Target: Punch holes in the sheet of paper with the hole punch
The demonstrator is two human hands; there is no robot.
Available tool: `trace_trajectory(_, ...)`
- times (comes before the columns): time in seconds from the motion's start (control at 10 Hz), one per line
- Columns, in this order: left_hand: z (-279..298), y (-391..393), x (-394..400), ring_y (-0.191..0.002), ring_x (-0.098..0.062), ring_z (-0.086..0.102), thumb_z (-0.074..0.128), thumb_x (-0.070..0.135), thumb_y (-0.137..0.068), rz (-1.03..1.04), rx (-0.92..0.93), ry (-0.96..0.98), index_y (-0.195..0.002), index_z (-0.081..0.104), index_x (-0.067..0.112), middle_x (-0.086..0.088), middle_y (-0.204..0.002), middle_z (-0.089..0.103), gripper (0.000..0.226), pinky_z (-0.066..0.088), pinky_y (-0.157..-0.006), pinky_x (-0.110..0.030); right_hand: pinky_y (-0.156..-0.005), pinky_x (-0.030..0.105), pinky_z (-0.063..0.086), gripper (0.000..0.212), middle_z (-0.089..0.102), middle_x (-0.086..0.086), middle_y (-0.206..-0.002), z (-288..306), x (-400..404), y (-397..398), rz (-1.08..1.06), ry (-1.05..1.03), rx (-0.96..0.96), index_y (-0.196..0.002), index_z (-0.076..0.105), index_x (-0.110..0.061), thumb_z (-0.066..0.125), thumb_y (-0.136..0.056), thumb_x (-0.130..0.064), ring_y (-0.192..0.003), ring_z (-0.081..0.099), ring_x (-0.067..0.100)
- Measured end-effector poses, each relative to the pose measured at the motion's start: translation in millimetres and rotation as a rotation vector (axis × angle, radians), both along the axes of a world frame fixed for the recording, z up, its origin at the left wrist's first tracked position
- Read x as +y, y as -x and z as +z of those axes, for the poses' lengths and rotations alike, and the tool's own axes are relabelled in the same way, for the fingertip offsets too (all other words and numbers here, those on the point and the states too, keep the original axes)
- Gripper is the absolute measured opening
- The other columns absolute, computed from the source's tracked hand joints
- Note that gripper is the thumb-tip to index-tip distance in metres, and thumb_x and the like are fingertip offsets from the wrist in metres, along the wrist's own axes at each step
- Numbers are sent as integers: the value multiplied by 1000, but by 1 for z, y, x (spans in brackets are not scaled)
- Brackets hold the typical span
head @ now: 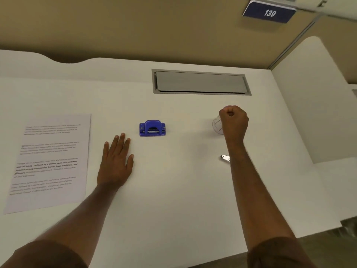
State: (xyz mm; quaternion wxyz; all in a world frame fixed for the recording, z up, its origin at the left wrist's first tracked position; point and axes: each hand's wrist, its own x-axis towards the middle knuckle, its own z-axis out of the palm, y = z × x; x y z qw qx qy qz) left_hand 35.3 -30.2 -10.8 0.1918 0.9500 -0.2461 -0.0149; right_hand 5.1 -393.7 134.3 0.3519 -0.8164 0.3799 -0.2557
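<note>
Left hand point(116, 161) flat, fingers spread, empty, on tabletop point(183, 180). Right hand point(233, 120) clenched in a fist beside a clear cup point(217, 125); whether it grips anything can't be told. Hole punch point(152, 128) untouched btwn hands; sheet of paper point(52, 161) far left, w/ no holes visible. Task not begun: paper and punch yet to meet.

Readable text: one number sign and some printed lines.
You see the white number "139" on a dark blue sign point(269, 12) at the partition top; on the sheet of paper point(51, 161) you can read only bold pieces like "Defined by a slower pace", the rest is blurred.
</note>
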Motion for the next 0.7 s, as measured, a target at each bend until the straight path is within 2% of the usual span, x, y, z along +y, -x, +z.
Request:
trace_trajectory(0.1,-5,-1,1,-154,-28,19,29,36,-98,-2,-14,5,-154,33,8,-10,-166,23,63,12,-126,-53,-65,29,48,21,65,8,-76,3,-36,4,-89,176,288,-78,68,-4,50,-86,-11,-71,58,24)
trace_trajectory(0.2,-4,-1,0,-155,-27,18,28,37,-98,0,-10,-5,-155,32,8,-9,-167,22,64,11,-126,-52,-59,27,40,21,58,10,-69,3,-51,5,-51,203,375,-68,61,-8,49,-86,-6,-66,54,26)
trace_trajectory(0.3,-3,-1,0,-155,-27,17,27,38,-98,0,-3,0,-155,31,9,-9,-167,21,64,10,-126,-51,-58,24,37,20,60,12,-67,1,-60,3,-54,244,394,-70,64,-6,50,-84,-4,-65,58,28)
trace_trajectory(0.4,-2,-1,0,-155,-26,17,27,37,-98,-2,-4,-10,-155,31,9,-9,-167,21,64,11,-126,-51,-64,26,45,12,72,13,-83,0,-65,1,-53,217,405,-86,73,-3,65,-83,-12,-79,68,30)
trace_trajectory(0.5,-3,-1,-1,-154,-27,19,28,37,-98,-2,-7,-13,-155,33,8,-9,-166,23,63,12,-126,-52,-64,27,45,19,75,15,-87,-2,-59,1,-33,261,382,-89,75,-3,57,-86,-9,-82,70,32)
trace_trajectory(0.6,3,-1,1,-155,-26,17,28,37,-98,-2,6,-28,-155,31,9,-8,-167,21,63,12,-126,-52,-78,31,52,27,76,7,-102,1,-39,4,48,319,184,-98,77,-10,50,-90,-7,-94,69,26)
trace_trajectory(0.7,2,-1,-2,-155,-26,17,30,35,-99,3,-11,-21,-156,31,10,-8,-167,20,62,12,-126,-52,-80,25,51,19,75,-1,-101,-10,-6,12,167,342,8,-100,74,-15,57,-93,-12,-88,67,14)
